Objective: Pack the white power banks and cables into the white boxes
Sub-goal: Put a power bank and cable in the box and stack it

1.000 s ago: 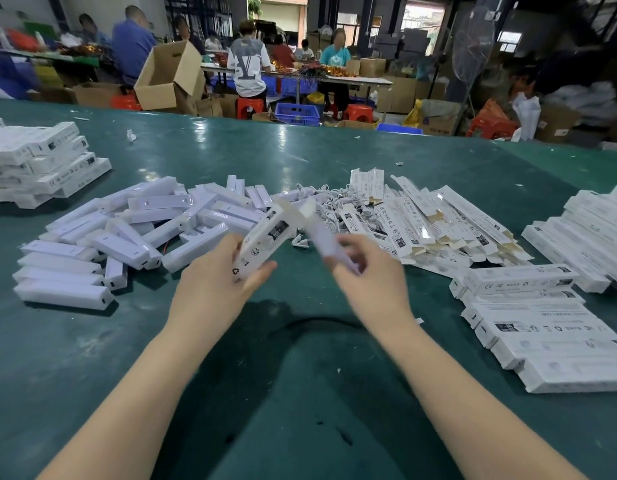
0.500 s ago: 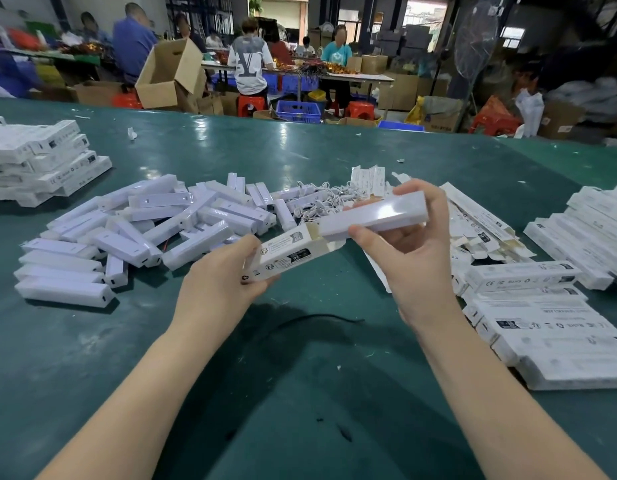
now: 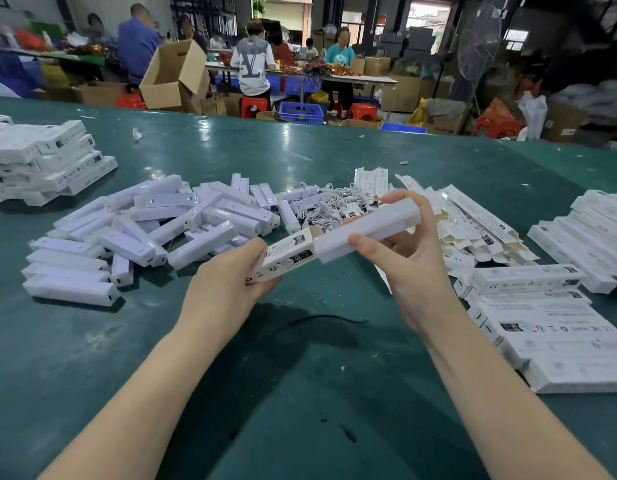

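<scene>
My left hand grips a white box with printed symbols, its open end facing right. My right hand holds a white power bank by thumb and fingers, its left end at the mouth of the box. A heap of loose white power banks lies on the green table to the left. Coiled white cables sit in a pile just behind my hands. Flat unfolded boxes fan out behind my right hand.
Closed white boxes are stacked at the far left, at the right edge and in front right. A thin black wire lies on the table between my forearms. People work at tables beyond the far edge.
One second ago my right hand was low beside the box; it has since lifted a power bank level with the box and brought its end to the box opening.
</scene>
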`<action>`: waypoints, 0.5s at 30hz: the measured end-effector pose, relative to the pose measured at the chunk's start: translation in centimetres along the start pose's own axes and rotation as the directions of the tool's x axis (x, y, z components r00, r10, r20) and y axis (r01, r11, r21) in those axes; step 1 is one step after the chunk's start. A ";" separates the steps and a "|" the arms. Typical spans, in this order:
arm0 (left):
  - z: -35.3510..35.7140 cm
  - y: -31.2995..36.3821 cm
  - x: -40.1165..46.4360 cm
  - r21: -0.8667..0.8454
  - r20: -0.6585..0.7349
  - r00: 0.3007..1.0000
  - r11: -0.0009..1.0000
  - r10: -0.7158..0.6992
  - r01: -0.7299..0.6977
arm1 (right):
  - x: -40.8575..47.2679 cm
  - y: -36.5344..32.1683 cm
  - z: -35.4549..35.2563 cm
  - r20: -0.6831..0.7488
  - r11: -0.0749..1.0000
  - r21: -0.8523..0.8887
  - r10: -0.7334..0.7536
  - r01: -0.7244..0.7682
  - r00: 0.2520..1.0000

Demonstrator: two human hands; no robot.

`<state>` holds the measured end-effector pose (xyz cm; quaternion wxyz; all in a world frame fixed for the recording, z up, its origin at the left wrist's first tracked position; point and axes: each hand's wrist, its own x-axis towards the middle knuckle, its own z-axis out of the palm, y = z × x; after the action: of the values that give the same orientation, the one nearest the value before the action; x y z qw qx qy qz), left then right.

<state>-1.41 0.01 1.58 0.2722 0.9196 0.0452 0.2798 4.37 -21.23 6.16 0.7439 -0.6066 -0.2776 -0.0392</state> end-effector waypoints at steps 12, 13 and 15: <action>0.7 0.5 -0.1 -0.066 0.085 0.996 0.998 0.027 -0.021 | -0.6 0.4 0.0 0.092 0.975 -0.221 -0.018 0.038 0.996; 0.6 0.6 -0.1 -0.072 0.087 0.996 0.997 0.024 -0.017 | -0.8 0.5 0.3 0.102 0.964 -0.260 -0.021 0.047 0.995; 0.5 0.7 -0.1 -0.081 0.089 0.996 0.997 0.021 -0.014 | -0.9 0.6 0.7 0.087 0.951 -0.301 -0.049 0.073 0.995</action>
<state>-1.29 -0.85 1.51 0.3080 0.9199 0.0138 0.2422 3.63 -20.70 5.26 0.6289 -0.7058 -0.3159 -0.0806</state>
